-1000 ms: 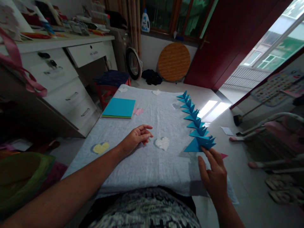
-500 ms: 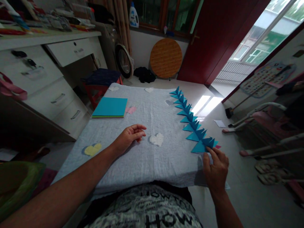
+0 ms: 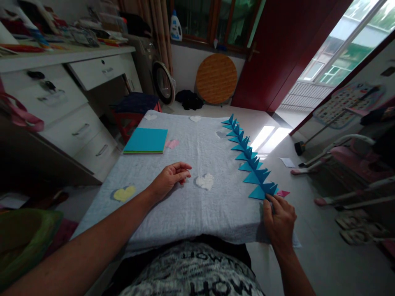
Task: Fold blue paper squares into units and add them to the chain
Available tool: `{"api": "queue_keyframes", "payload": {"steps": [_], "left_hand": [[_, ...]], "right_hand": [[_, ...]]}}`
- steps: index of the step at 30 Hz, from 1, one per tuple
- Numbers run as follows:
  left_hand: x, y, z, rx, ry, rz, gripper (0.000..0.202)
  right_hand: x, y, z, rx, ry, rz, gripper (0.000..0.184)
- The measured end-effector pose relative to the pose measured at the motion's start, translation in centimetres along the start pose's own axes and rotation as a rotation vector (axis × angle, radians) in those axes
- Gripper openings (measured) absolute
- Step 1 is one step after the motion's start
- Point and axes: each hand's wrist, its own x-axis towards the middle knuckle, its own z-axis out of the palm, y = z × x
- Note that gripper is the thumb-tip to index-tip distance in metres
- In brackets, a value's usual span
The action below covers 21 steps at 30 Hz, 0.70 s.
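Note:
A row of several folded blue paper pieces (image 3: 247, 158) runs along the right edge of a table under a pale blue cloth (image 3: 191, 205). My right hand (image 3: 279, 222) sits at the near end of that row, its fingers closed and touching the nearest blue piece (image 3: 262, 191). A bit of pink paper (image 3: 283, 193) pokes out beside it. My left hand (image 3: 169, 177) rests on the cloth at the middle, fingers loosely curled with nothing in them, next to a white heart patch (image 3: 205, 181).
A stack of blue square paper (image 3: 146, 141) lies at the table's far left. White desk drawers (image 3: 77, 119) stand to the left, a red stool (image 3: 132, 115) beyond the table. A round wooden board (image 3: 216, 79) leans on the far wall. A pink chair (image 3: 348, 160) stands at right.
My right hand has drawn closer to the near end of the blue row and its fingers have closed together. The left hand has stayed in place; the view shifted slightly.

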Motion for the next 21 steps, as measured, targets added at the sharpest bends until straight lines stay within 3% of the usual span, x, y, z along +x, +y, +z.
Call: {"api": "queue_keyframes", "payload": {"steps": [10, 21], "left_hand": [[-0.17, 0.19, 0.09, 0.007, -0.021, -0.012, 0.033], [-0.28, 0.57, 0.14, 0.024, -0.013, -0.021, 0.033]], "right_hand": [[0.27, 0.13, 0.37, -0.045, -0.017, -0.041, 0.052], [0.52, -0.42, -0.03, -0.016, -0.073, -0.007, 0.046]]}}
